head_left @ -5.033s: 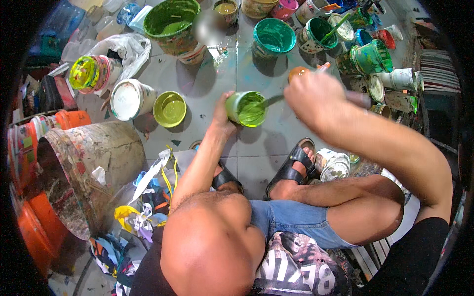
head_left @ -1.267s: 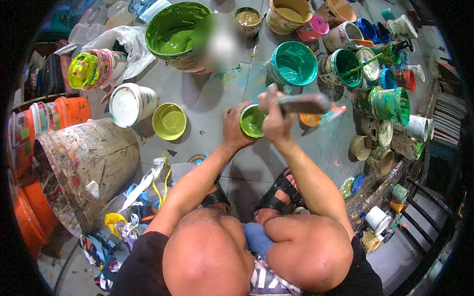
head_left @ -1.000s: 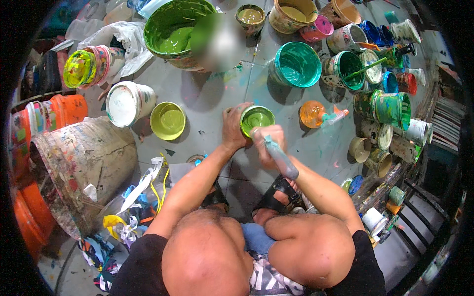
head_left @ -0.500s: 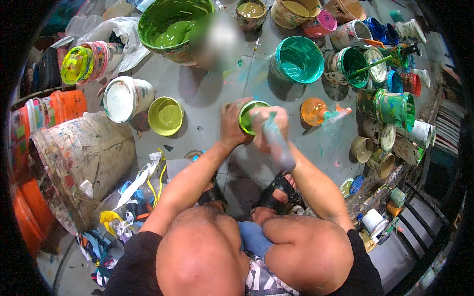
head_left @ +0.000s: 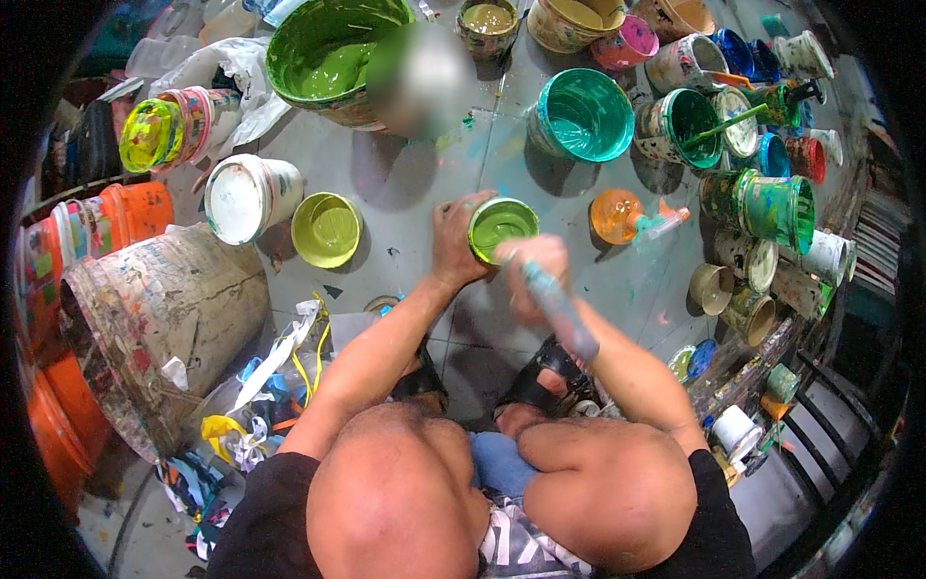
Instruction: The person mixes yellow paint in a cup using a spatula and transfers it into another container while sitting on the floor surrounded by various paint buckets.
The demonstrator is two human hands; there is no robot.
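My left hand (head_left: 458, 241) is wrapped round the left side of a small green paint pot (head_left: 503, 224), which stands upright on the grey tiles with its open top toward me. My right hand (head_left: 535, 275), blurred by motion, is closed on a paint-stained tool handle (head_left: 564, 314) slanting from the pot's near rim toward me; the tool's far end is too blurred to make out. To the left stand an olive paint tub (head_left: 326, 232) and a white lidded bucket (head_left: 253, 198). An orange spray bottle (head_left: 614, 218) with a teal and clear top is to the right of my hands.
Beyond are a big bucket of green paint (head_left: 333, 63) and a teal tub (head_left: 581, 114). Several paint pots (head_left: 776, 207) crowd the right side. At left lie a large stained bucket (head_left: 164, 328), orange buckets (head_left: 135, 210) and scrap strips (head_left: 246, 434). My knees and sandals fill the lower middle.
Five seconds ago the pot was tilted and my right arm was out to the right. Over the last second my right hand has kept moving at the pot's near rim, while my left stays round it.
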